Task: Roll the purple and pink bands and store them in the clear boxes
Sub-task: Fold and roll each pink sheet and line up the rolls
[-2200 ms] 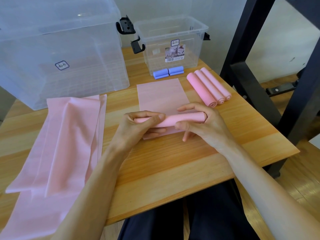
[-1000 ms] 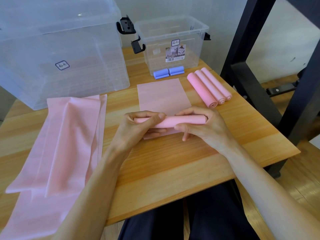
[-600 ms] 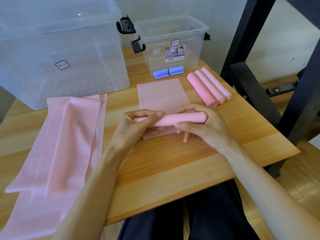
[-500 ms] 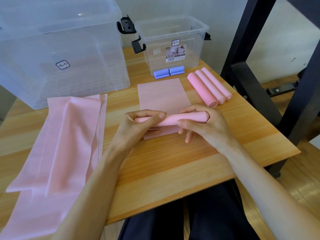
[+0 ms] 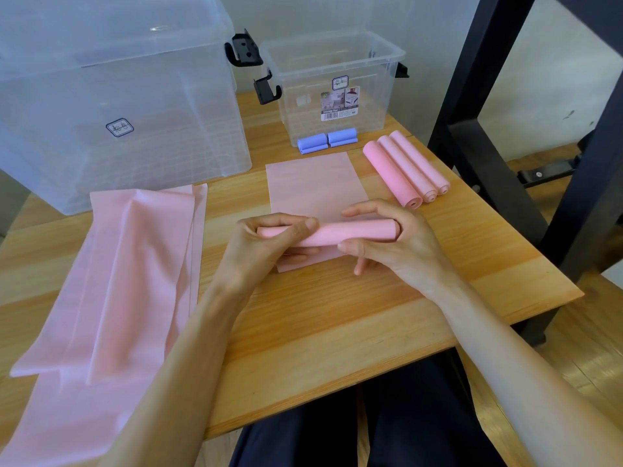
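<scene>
A pink band (image 5: 315, 183) lies flat on the wooden table (image 5: 337, 332), its near end wound into a roll (image 5: 350, 232). My left hand (image 5: 266, 246) grips the roll's left end, thumb over the top. My right hand (image 5: 394, 242) holds the right end, fingers curled around it. Three finished pink rolls (image 5: 404, 168) lie side by side to the right. Two small purple rolls (image 5: 327, 140) rest against the small clear box (image 5: 332, 85). The large clear box (image 5: 111, 92) stands at the back left.
Loose unrolled pink bands (image 5: 111, 288) cover the table's left side and hang over the front edge. A black metal frame (image 5: 499, 112) rises just past the right edge. My dark-trousered legs are under the front edge.
The roll has crept slightly away from me along the flat band while my fingers shifted their grip on it. Nothing else has moved.
</scene>
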`<act>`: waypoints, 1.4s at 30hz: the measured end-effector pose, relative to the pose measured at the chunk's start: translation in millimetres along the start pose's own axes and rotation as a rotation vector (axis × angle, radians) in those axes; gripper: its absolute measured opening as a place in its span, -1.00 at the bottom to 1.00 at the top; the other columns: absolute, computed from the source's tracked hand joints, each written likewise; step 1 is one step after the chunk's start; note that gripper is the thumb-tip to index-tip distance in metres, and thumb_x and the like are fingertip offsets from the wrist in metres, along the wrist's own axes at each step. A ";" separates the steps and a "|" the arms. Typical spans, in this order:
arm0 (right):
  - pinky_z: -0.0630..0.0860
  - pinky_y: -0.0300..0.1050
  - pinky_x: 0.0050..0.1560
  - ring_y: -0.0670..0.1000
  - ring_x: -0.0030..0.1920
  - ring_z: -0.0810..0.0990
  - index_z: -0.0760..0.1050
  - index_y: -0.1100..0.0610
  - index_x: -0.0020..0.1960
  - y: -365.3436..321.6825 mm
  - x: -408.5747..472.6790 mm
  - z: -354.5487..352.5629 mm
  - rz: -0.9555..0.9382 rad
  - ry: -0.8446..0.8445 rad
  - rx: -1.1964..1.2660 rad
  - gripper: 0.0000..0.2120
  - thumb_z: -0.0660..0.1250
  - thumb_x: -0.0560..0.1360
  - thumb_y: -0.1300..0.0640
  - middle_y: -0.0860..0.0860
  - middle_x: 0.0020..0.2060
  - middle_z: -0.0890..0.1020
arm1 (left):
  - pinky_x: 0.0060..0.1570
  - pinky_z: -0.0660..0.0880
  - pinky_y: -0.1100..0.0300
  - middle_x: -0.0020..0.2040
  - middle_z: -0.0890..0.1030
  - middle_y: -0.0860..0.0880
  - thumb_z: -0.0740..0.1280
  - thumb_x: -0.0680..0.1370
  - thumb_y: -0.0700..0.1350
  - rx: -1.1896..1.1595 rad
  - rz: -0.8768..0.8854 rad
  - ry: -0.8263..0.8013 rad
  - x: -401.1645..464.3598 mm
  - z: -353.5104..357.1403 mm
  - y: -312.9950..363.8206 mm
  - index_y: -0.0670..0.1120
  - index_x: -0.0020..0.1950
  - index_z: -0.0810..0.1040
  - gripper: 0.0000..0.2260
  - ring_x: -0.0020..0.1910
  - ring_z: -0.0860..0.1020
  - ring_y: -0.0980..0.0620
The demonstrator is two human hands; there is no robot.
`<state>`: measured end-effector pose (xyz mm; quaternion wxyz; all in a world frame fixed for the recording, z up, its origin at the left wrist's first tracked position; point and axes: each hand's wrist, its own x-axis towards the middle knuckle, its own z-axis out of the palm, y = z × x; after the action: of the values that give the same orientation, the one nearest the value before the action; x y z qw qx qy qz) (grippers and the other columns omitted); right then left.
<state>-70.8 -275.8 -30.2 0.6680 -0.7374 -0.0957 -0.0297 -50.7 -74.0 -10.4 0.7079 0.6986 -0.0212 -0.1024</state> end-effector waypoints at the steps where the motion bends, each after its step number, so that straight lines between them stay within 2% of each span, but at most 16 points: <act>1: 0.62 -0.12 -0.33 0.09 -0.43 0.66 0.62 0.11 0.07 0.2 0.1 0.4 -0.015 -0.005 0.005 -0.68 0.55 0.33 0.17 0.06 -0.16 0.72 | -0.21 0.63 0.24 -0.16 0.73 -0.11 0.49 0.37 -0.05 -0.003 -0.010 -0.003 0.1 -0.4 -0.1 -0.10 -0.07 0.72 -0.80 -0.19 0.71 0.01; 5: 0.56 -0.17 -0.47 0.02 -0.46 0.63 0.62 0.29 0.01 -1.2 -0.5 1.3 -0.013 0.005 0.066 -0.79 0.48 0.41 0.24 0.15 -0.34 0.69 | -0.12 0.63 0.22 -0.11 0.73 -0.05 0.50 0.33 -0.03 -0.014 0.017 -0.023 0.3 -0.5 -0.1 -0.06 -0.11 0.74 -0.81 -0.10 0.69 0.05; 8: 0.51 -0.18 -0.51 0.06 -0.53 0.58 0.64 0.28 -0.05 -2.3 -1.1 0.3 0.028 0.026 0.080 -0.79 0.45 0.44 0.13 0.21 -0.42 0.64 | -0.08 0.63 0.22 -0.10 0.73 0.02 0.52 0.30 -0.06 0.025 0.051 -0.043 0.0 0.0 -0.2 -0.03 -0.13 0.74 -0.83 -0.09 0.68 0.10; 11: 0.55 -0.12 -0.43 0.14 -0.50 0.60 0.63 0.23 -0.04 -0.8 -0.6 -0.5 0.024 0.022 0.050 -0.77 0.46 0.43 0.08 0.19 -0.37 0.67 | -0.04 0.64 0.18 -0.09 0.73 0.00 0.53 0.28 -0.02 0.055 0.051 -0.033 0.8 -0.6 -1.1 -0.02 -0.15 0.74 -0.81 -0.09 0.68 0.07; 15: 0.60 -0.11 -0.31 0.13 -0.43 0.65 0.59 0.15 0.08 0.3 -0.2 -0.4 0.005 -0.002 0.000 -0.62 0.56 0.30 0.14 0.13 -0.17 0.72 | -0.18 0.64 0.23 -0.15 0.73 -0.10 0.49 0.33 -0.03 -0.006 -0.019 -0.014 0.1 0.0 -0.3 -0.08 -0.12 0.73 -0.81 -0.17 0.71 0.02; 20: 0.55 -0.18 -0.48 0.01 -0.43 0.64 0.57 0.35 -0.01 0.4 0.1 1.0 -0.014 0.004 0.086 -0.78 0.50 0.39 0.32 0.12 -0.36 0.68 | -0.12 0.64 0.21 -0.09 0.73 -0.07 0.50 0.31 0.00 -0.003 -0.003 -0.029 -0.8 0.5 1.2 -0.08 -0.08 0.72 -0.75 -0.11 0.70 0.02; 23: 0.54 -0.16 -0.50 0.05 -0.47 0.61 0.61 0.32 -0.07 0.1 -0.1 0.5 0.008 0.012 0.087 -0.81 0.50 0.40 0.22 0.20 -0.40 0.64 | -0.17 0.59 0.31 -0.08 0.73 0.01 0.51 0.30 -0.06 0.006 0.039 -0.030 -0.9 0.6 1.6 -0.06 -0.12 0.73 -0.81 -0.14 0.68 0.10; 26: 0.56 -0.14 -0.47 0.09 -0.48 0.61 0.62 0.28 -0.05 -0.2 0.0 0.0 0.014 0.003 0.065 -0.79 0.50 0.39 0.16 0.18 -0.37 0.67 | -0.15 0.62 0.26 -0.10 0.74 -0.03 0.50 0.31 -0.05 0.005 0.035 -0.020 -0.4 0.3 0.7 -0.05 -0.15 0.73 -0.84 -0.14 0.69 0.07; 30: 0.63 -0.02 -0.40 0.20 -0.31 0.69 0.58 0.22 0.08 0.0 0.4 1.4 -0.019 -0.004 0.038 -0.64 0.54 0.32 0.19 0.16 -0.22 0.71 | -0.15 0.64 0.21 -0.15 0.73 -0.13 0.48 0.36 -0.03 -0.007 -0.013 -0.001 -0.5 -0.2 0.3 -0.12 -0.06 0.71 -0.77 -0.16 0.71 -0.02; 32: 0.60 -0.09 -0.45 0.13 -0.31 0.70 0.58 0.27 0.05 0.2 0.2 1.8 -0.032 -0.005 0.062 -0.68 0.53 0.34 0.23 0.17 -0.25 0.71 | -0.14 0.64 0.21 -0.13 0.73 -0.12 0.48 0.36 -0.02 -0.015 -0.016 -0.006 -0.6 0.1 0.5 -0.13 -0.05 0.71 -0.75 -0.14 0.72 -0.02; 35: 0.54 -0.18 -0.50 0.04 -0.46 0.63 0.60 0.33 -0.01 -1.1 -0.1 1.0 -0.007 0.013 0.091 -0.76 0.49 0.39 0.22 0.18 -0.36 0.67 | -0.10 0.64 0.22 -0.07 0.73 -0.06 0.50 0.32 -0.01 -0.020 0.015 -0.020 -0.5 0.5 1.1 -0.10 -0.07 0.72 -0.75 -0.07 0.70 0.04; 39: 0.52 -0.18 -0.50 0.08 -0.53 0.58 0.62 0.33 -0.04 -0.2 0.1 -0.4 0.021 0.030 0.079 -0.75 0.47 0.43 0.13 0.19 -0.41 0.65 | -0.17 0.59 0.31 -0.10 0.73 0.01 0.51 0.30 -0.06 0.023 0.045 -0.027 -1.1 0.8 2.0 -0.06 -0.09 0.72 -0.78 -0.11 0.67 0.11; 42: 0.57 -0.13 -0.44 0.12 -0.45 0.63 0.60 0.28 0.01 0.0 0.6 -0.2 0.007 0.013 0.059 -0.72 0.49 0.40 0.12 0.16 -0.34 0.69 | -0.18 0.62 0.27 -0.10 0.73 -0.05 0.50 0.31 -0.05 0.017 0.018 -0.019 -0.9 0.7 1.5 -0.08 -0.09 0.72 -0.79 -0.12 0.69 0.06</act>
<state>-70.2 -276.0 -30.1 0.6902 -0.7174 -0.0896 -0.0290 -51.5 -74.5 -8.8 0.7026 0.7033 -0.0350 -0.1025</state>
